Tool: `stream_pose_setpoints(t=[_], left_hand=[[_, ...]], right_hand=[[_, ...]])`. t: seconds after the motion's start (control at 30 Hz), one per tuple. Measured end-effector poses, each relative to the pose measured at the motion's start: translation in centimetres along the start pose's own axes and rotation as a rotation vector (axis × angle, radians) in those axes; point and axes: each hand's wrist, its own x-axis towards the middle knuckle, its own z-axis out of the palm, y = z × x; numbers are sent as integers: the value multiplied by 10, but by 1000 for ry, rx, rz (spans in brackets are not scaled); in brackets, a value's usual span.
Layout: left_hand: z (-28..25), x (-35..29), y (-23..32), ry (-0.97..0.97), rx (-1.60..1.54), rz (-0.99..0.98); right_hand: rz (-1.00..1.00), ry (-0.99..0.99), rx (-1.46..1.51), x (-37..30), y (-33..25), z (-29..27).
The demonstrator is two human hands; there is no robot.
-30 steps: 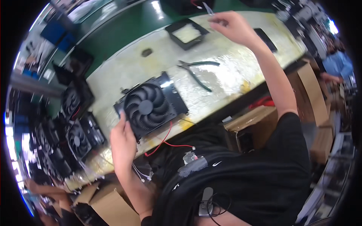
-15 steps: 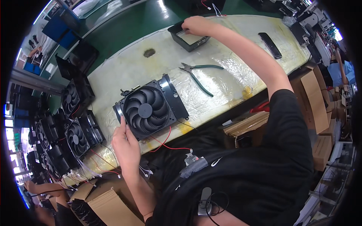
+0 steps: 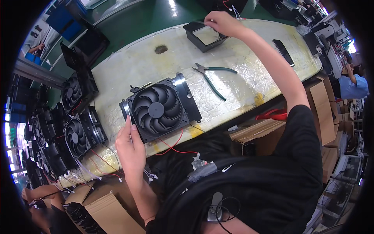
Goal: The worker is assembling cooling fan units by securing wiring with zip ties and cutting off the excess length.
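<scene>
A black cooling fan (image 3: 156,110), mounted on a dark metal-and-plastic housing, lies face up on the wrapped table. My left hand (image 3: 131,147) grips the near left edge of this unit, thumb and fingers at its corner. Out at the far edge, my right hand (image 3: 225,24) is over the rim of a small black open tray (image 3: 203,46), fingers curled together. Whatever those fingertips hold is too small to make out. Between tray and fan lie green-handled cutting pliers (image 3: 212,76), jaws to the left. Red wires (image 3: 175,147) trail from the fan's near side.
Several similar fan units (image 3: 76,136) with loose wires crowd the table's left end. A black phone-like slab (image 3: 283,52) lies at the far right. Cardboard boxes (image 3: 117,214) stand below the near left edge, others (image 3: 322,109) at right. Another person's arm (image 3: 43,193) shows at lower left.
My right hand has risen a little from inside the black tray to over its rim. My left hand keeps its grip on the fan unit. The whole view has shifted slightly.
</scene>
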Motion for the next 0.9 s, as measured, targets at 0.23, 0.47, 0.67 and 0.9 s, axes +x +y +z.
stream_pose_setpoints(t=[0.23, 0.47, 0.67, 0.9], left_hand=[[-2, -10, -3, 11, -697, -187], [-5, -1, -5, -103, -897, -181], [0, -7, -16, 24, -916, -213], [6, -12, -14, 75, -952, -182]], right_hand=[[213, -240, 941, -21, -147, -29], [-100, -644, 645, -31, -284, -1], [36, -628, 922, -40, -282, 13], [160, -387, 1063, -65, -279, 19]])
